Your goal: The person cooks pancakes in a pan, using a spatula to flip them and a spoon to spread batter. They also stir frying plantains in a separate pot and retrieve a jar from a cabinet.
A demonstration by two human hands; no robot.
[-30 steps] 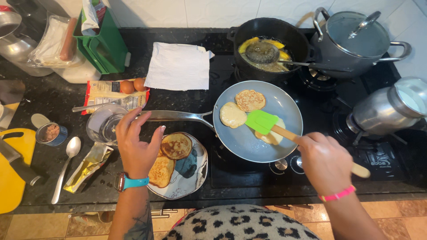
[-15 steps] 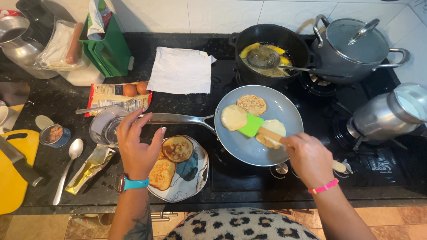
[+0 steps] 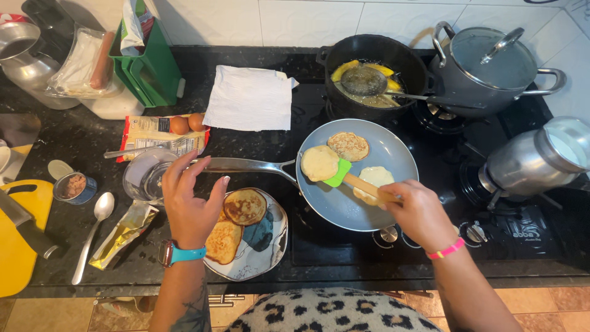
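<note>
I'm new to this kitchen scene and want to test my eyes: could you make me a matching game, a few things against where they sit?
Things:
1. green spatula
2. two eggs
3. spoon
4. cooked pancakes

Places:
A. on the patterned plate
B. under a pancake in the frying pan
C. on a packet left of the paper towel
D. on the counter beside a small open tin

Pairs: 1-B, 2-C, 3-D, 4-A

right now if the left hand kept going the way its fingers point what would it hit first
Probably the long steel handle of the grey frying pan: the left hand hovers beside it, fingertips nearly touching, though height is unclear.
</note>
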